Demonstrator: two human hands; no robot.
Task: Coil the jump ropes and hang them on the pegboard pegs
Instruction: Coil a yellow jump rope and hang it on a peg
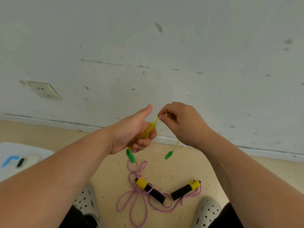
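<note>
Shoes [85, 199] flank a pink rope [136, 195] lying loose on the floor [181, 162] at six o'clock. Above it, left grip [131, 130] clasps the coiled yellow rope [148, 131]; right grip [182, 122], at its three o'clock, pinches a strand. Two green handles [130, 156] dangle below them. Socket [43, 90] sits at ten o'clock on the wall [164, 46].

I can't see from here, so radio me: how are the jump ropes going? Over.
Left hand grips the coiled yellow rope; right hand pinches its free strand. Pink rope lies loose on the floor, untouched. Nothing blocking the hands.
</note>
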